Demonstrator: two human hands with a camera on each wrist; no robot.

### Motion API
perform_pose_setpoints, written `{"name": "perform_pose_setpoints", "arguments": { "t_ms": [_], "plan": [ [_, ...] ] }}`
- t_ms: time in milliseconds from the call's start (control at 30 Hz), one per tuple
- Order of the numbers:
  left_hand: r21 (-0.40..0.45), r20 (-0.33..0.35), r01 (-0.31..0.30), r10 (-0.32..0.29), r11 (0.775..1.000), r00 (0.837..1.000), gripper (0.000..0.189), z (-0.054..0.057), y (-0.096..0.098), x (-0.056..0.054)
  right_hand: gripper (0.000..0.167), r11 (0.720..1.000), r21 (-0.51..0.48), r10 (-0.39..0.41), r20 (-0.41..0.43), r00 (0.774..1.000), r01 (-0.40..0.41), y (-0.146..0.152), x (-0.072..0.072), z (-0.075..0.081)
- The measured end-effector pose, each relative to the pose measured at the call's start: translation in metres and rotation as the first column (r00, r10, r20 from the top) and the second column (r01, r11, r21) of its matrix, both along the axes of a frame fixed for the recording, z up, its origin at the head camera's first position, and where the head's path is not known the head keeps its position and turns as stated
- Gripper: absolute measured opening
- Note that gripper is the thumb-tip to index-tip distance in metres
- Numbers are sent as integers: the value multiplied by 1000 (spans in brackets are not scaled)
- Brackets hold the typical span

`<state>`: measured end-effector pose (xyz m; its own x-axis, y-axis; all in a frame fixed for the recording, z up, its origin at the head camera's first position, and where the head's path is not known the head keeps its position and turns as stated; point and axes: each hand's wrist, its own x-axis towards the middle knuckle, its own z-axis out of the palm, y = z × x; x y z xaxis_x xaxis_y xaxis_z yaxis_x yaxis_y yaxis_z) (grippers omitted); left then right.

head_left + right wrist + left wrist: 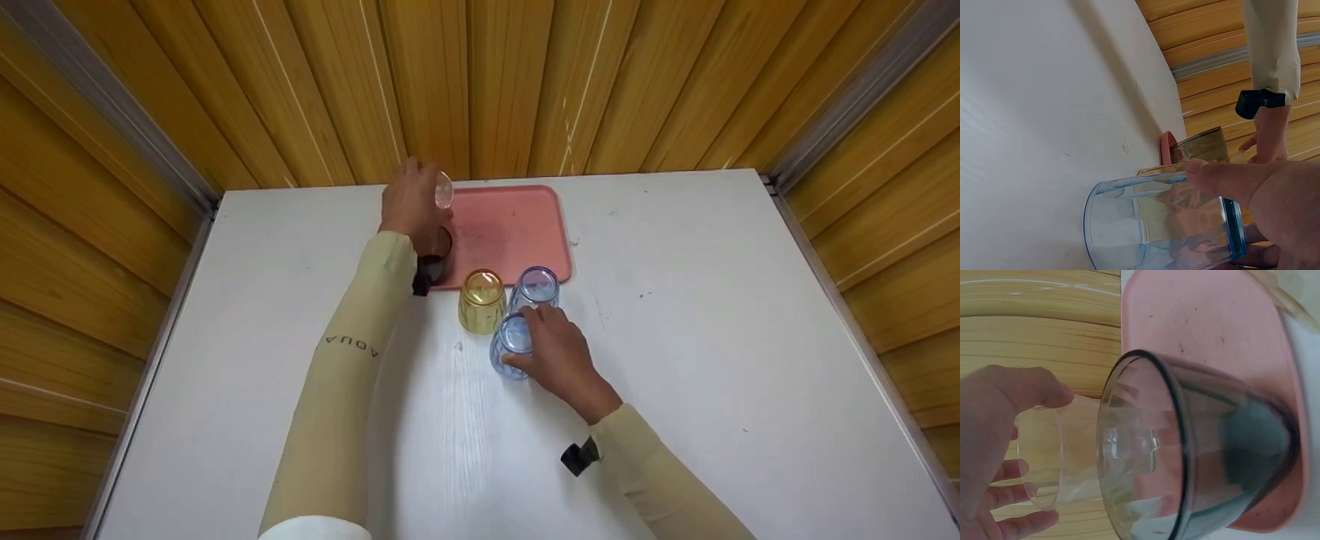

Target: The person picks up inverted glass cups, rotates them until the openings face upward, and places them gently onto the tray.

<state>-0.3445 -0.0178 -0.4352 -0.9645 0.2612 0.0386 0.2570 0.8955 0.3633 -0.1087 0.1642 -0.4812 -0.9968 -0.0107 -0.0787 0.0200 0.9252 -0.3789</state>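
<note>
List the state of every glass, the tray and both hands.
Clear glass: rim up, held; tray contact unclear
Dark glass: upright, on the tray
Yellow glass: upside down
Rear blue glass: upside down
Front blue glass: upside down, held
Tray: flat, face up
Left hand: holding the clear glass
Right hand: gripping the front blue glass
</note>
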Motion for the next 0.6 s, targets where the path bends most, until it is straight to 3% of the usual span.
{"name": "perform_pose_setpoints", "arguments": {
  "t_ms": [167,433,600],
  "plan": [
    [20,26,-46,45,999,999,72,-4,-3,2,81,1000,-10,-3,-9,1000,3,-1,1,0],
    [40,121,-117,111,992,986,77,-11,-8,3,82,999,-38,-13,-7,1000,12,-1,2,-3],
    [24,86,-100,98,995,991,73,-15,-9,2,82,998,-64,-10,-18,1000,8,-1,3,-6]
  ]
}}
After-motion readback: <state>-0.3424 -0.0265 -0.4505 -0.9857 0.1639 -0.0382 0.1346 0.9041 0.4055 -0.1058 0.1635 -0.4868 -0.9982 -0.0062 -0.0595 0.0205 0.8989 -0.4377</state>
